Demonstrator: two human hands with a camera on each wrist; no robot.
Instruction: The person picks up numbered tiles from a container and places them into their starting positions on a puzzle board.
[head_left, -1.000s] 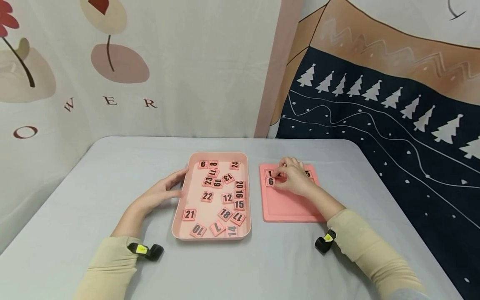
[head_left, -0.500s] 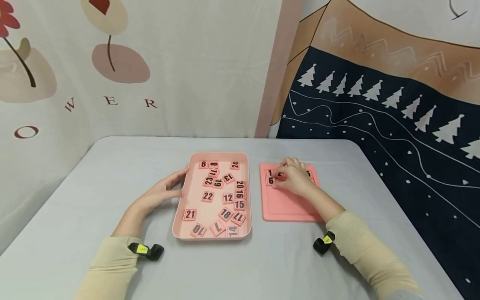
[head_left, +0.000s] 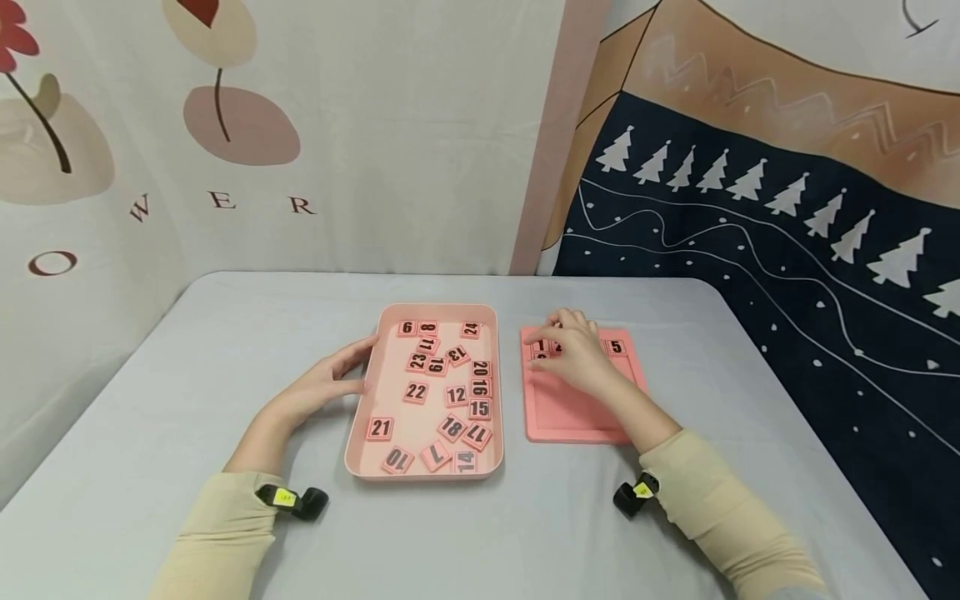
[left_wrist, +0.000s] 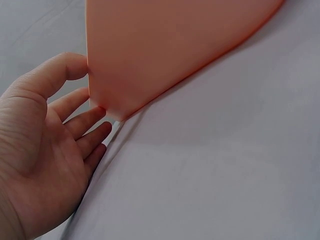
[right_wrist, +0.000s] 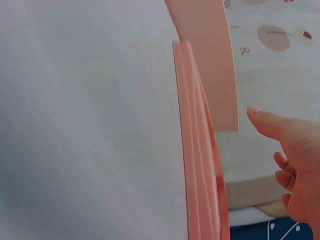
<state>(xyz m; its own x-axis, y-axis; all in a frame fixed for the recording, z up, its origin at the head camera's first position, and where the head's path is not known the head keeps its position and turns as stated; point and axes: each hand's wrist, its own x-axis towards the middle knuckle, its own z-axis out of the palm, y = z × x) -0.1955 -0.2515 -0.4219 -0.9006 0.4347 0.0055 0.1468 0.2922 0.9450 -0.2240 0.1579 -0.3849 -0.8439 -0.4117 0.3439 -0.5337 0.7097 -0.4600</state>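
Observation:
A shallow pink tray (head_left: 390, 367) full of loose number tiles lies in the middle of the table. At its left side my left hand (head_left: 318, 390) rests with fingers spread; in the left wrist view the thumb (left_wrist: 75, 67) touches the tray's edge and the fingers lie loosely below. Over the pink number board (head_left: 570, 417), right of the tray, hovers my right hand (head_left: 581, 358). Its thumb and index finger stand apart with no tile visible between them. Tile 1 (head_left: 541, 346) and tile 5 (head_left: 616, 347) show in the top row; the hand hides much of the rows.
Number tiles such as 21 (head_left: 380, 428), 22 (head_left: 416, 392) and 12 (head_left: 456, 396) lie scattered in the tray at mixed angles. A pale cloth covers the table (head_left: 420, 542). Printed curtains (head_left: 405, 150) hang behind its far edge.
My right hand has shifted left and risen slightly over the board, thumb and index finger parting. Tile 5 is now fully uncovered, the 6 tile mostly hidden. The left hand has stayed put.

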